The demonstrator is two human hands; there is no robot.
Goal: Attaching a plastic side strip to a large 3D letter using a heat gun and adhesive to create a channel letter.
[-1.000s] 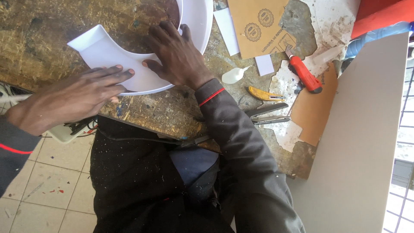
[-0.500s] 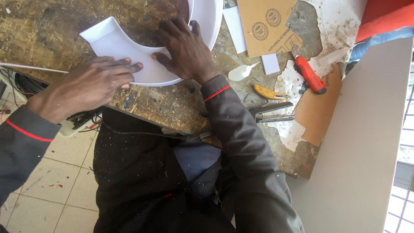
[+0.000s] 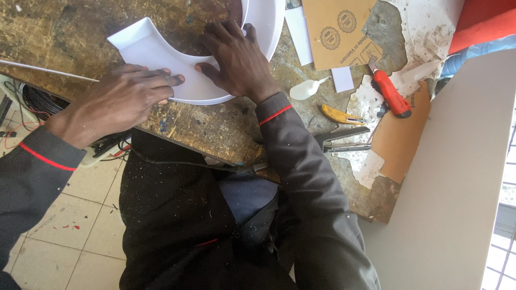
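A curved white sheet piece (image 3: 150,51), shaped like a broad arc with a raised rim, lies on the worn wooden workbench (image 3: 64,27). My left hand (image 3: 126,99) rests on its near edge with the fingers flat on the white surface. My right hand (image 3: 236,62) presses down on the arc's inner bend, fingers spread. Neither hand grips the piece; both lie flat on it.
Right of my hands lie a small white glue bottle (image 3: 305,88), a yellow-handled knife (image 3: 338,114), grey pliers (image 3: 341,139), a red utility knife (image 3: 389,91) and brown cardboard (image 3: 338,32). A large pale board (image 3: 462,177) leans at the right. Cables (image 3: 37,99) hang at the left.
Both hands and the white piece sit slightly further right and higher in view; my left hand has slid along the near edge, closer to my right hand.
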